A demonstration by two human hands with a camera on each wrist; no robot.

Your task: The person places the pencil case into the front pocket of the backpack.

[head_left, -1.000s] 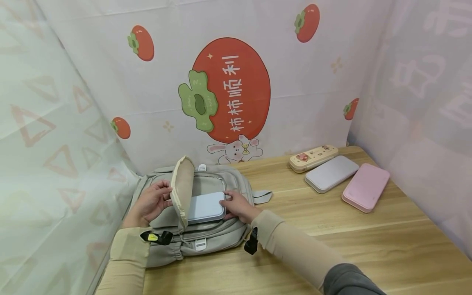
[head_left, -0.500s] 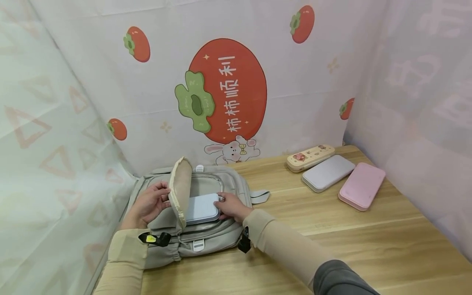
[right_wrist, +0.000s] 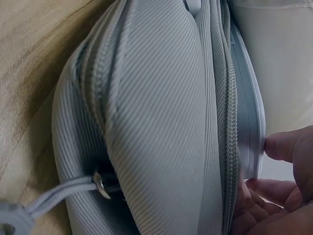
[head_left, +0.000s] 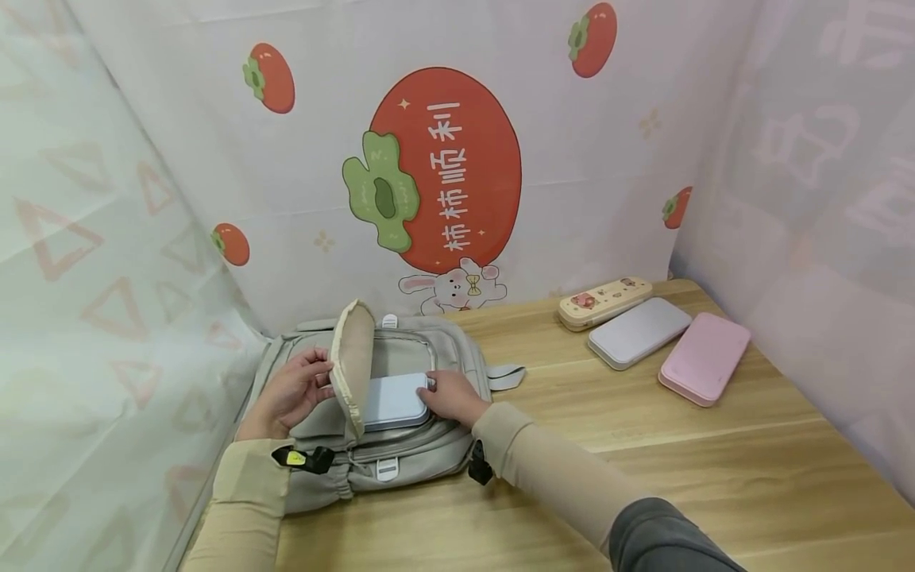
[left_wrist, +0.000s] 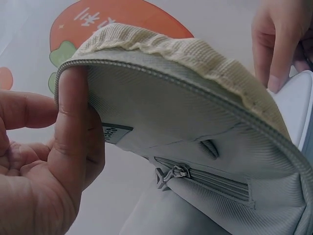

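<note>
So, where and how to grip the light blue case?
Likely the exposed right end of the light blue case, from the person's right, pinched across its slim thickness: the raised flap hides its left end. The right hand holds it there.

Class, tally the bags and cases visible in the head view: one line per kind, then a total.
Bags: 1 (grey bag)
Cases: 4 (held case, patterned case, middle case, pink case)
Total: 5
</note>
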